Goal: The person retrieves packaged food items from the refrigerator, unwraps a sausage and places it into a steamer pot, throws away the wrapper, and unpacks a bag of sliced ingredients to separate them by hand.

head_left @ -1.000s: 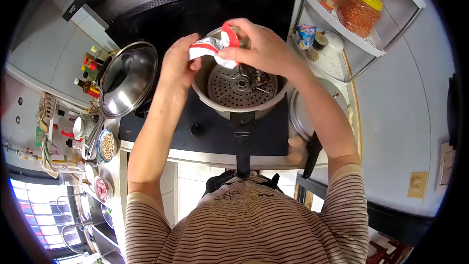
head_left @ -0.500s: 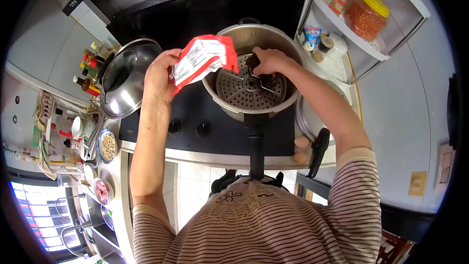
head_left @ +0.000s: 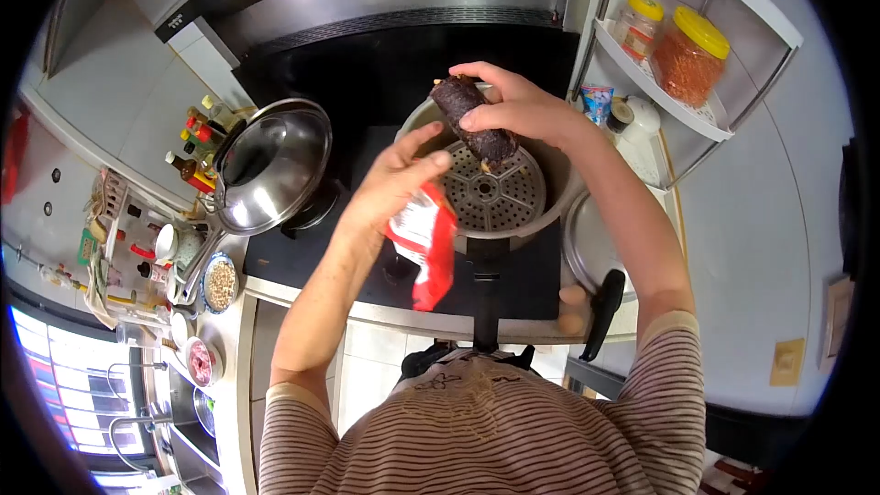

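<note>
My right hand [head_left: 522, 110] grips a dark purple-black corn cob [head_left: 477, 124], raised over the pressure cooker [head_left: 561, 197] and tilted. Inside the cooker lies a round perforated steamer rack [head_left: 500, 192], and its black handle [head_left: 486, 298] points toward me. In front of the cooker's left side, my left hand [head_left: 390, 188] holds a crumpled red and white plastic packet [head_left: 426, 243], which hangs down from it. The thumb and forefinger of that hand reach toward the cob without visibly touching it; its other fingers are partly hidden.
Left on the black hob [head_left: 293, 261] stands a lidded steel wok [head_left: 270, 192]. To the right are a pressure cooker lid [head_left: 591, 234] and eggs [head_left: 570, 312]. A corner shelf [head_left: 665, 73] holds yellow-capped jars. A bowl of pale beans [head_left: 220, 284] is on the left counter.
My right hand has come up out of the cooker with the corn cob. My left hand has moved right and toward me, and the packet now hangs down. The view has shifted slightly.
</note>
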Available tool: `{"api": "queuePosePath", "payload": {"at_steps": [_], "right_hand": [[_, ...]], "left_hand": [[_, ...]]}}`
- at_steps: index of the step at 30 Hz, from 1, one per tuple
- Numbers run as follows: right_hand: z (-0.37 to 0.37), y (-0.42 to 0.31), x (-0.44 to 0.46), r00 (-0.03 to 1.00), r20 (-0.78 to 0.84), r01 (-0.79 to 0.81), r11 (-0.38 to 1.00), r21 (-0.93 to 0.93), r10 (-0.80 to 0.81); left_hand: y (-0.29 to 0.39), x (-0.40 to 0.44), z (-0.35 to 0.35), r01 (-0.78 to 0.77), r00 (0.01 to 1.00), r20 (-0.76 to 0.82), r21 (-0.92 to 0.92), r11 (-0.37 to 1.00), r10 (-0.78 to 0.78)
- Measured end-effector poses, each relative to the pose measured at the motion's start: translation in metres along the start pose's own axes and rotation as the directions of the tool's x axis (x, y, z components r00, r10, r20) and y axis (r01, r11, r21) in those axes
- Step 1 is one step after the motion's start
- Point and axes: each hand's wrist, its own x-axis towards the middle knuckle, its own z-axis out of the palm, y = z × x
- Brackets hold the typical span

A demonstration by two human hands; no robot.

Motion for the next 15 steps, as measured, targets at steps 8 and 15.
{"api": "queuePosePath", "payload": {"at_steps": [8,15], "right_hand": [[-0.004,-0.016,-0.004,0.982,0.146,0.1,0.987,0.123,-0.118],[-0.012,-0.013,-0.006,0.991,0.118,0.046,0.989,0.144,-0.063]], "left_hand": [[-0.013,0.001,0.001,0.019,0.998,0.056,-0.1,0.995,-0.013],[-0.021,-0.022,-0.027,-0.049,0.997,-0.064,-0.174,0.984,0.038]]}}
